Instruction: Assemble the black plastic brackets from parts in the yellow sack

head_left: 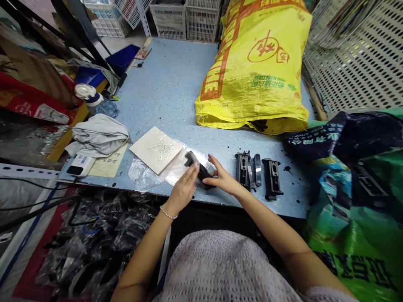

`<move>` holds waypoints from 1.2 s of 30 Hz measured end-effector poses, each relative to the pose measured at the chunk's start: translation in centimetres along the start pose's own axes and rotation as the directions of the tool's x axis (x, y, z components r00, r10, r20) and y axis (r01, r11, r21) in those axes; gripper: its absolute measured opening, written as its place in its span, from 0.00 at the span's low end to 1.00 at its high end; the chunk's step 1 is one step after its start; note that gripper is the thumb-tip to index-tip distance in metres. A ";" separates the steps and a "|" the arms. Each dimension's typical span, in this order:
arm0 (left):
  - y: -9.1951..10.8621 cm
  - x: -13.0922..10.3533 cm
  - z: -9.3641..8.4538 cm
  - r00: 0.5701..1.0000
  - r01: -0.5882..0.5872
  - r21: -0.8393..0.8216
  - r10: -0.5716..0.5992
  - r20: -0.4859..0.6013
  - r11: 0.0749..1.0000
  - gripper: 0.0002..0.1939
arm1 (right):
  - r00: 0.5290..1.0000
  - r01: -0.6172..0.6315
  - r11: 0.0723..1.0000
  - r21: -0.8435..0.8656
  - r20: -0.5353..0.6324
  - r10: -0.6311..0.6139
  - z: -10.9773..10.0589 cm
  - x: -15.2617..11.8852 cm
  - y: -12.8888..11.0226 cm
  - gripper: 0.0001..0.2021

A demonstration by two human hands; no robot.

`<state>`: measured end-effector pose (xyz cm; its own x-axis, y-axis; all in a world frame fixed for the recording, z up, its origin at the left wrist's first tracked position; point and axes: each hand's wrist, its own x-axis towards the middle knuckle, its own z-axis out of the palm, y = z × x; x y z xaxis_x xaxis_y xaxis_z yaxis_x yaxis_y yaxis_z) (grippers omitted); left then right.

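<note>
A black plastic part point(201, 171) is held between my two hands near the table's front edge. My left hand point(185, 186) lies against its left side with the fingers together. My right hand point(223, 176) grips its right side between thumb and fingers. Beneath and left of the part lie a clear plastic bag point(171, 174) and a pale square board point(155, 149) with small bits on it. To the right rest a black frame-like part point(243, 170), a smooth dark handle-shaped piece point(257, 170) and another black frame-like part point(272, 178).
A big yellow sack point(255, 71) stands at the back right of the blue table point(163, 84). Grey cloth point(99, 136), a white device point(81, 165) and a bottle point(100, 102) are at left. A green bag point(352, 239) is at right; bagged black parts point(103, 247) lie below left.
</note>
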<state>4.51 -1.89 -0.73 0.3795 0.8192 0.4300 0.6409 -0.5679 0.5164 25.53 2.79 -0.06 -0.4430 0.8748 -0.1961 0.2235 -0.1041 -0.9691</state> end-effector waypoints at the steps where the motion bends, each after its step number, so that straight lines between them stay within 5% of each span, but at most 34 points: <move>1: 0.3 -0.5 0.1 0.999 -0.030 -0.012 0.031 0.016 0.999 0.35 | 0.998 -0.049 0.987 0.156 0.042 0.043 0.4 0.3 0.0 0.47; 5: -0.7 -1.8 0.2 0.998 -0.017 0.023 0.018 -0.065 1.000 0.35 | 0.963 -0.228 0.772 0.593 0.252 0.091 2.1 0.2 -0.3 0.38; 10: -1.6 -2.6 0.7 0.990 -0.064 0.093 0.075 -0.123 0.994 0.36 | 0.962 -0.254 0.597 0.761 0.263 0.074 3.0 -0.2 -0.1 0.30; 14: 1.0 -2.8 1.1 0.994 -0.103 -0.047 0.101 -0.028 0.994 0.37 | 0.994 -0.092 0.761 0.642 0.020 0.103 3.1 0.5 0.3 0.28; 17: 2.5 -2.3 0.4 0.999 -0.003 -0.155 0.009 0.039 0.988 0.38 | 0.985 0.004 0.951 0.310 -0.168 0.051 3.9 0.2 0.0 0.27; 19: 2.8 -1.8 -0.3 1.000 0.026 -0.140 -0.026 0.000 0.990 0.36 | 0.978 0.063 0.990 0.125 -0.206 -0.036 4.8 -0.4 -0.4 0.24; 23: 2.2 -1.9 -1.8 0.980 0.097 -0.093 -0.111 -0.168 0.991 0.24 | 0.976 0.183 0.974 0.136 -0.142 -0.164 6.4 -1.5 -1.0 0.18; 28: 1.2 -3.2 -2.8 0.942 0.284 0.012 -0.277 -0.189 0.959 0.41 | 0.966 0.240 0.966 0.099 -0.125 -0.227 7.0 -1.5 -0.9 0.15; 31: 0.9 -3.1 -2.6 0.952 0.300 0.105 -0.291 -0.092 0.948 0.42 | 0.944 0.313 0.950 -0.021 -0.107 -0.313 7.6 -1.9 -1.0 0.15; 34: 1.6 -3.1 -3.6 0.965 0.258 -0.051 -0.255 0.055 0.965 0.34 | 0.919 0.391 0.919 -0.051 -0.033 -0.393 8.2 -2.9 -2.3 0.19; 36: 2.7 -4.3 -5.8 0.941 0.337 -0.168 -0.327 0.086 0.926 0.27 | 0.889 0.448 0.894 -0.023 0.115 -0.443 7.6 -3.7 -3.7 0.23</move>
<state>0.72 -7.38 3.16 0.2045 0.9636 0.1723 0.6099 -0.2631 0.7475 19.71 -3.67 3.16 -0.5927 0.7696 0.2375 0.0216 0.3099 -0.9505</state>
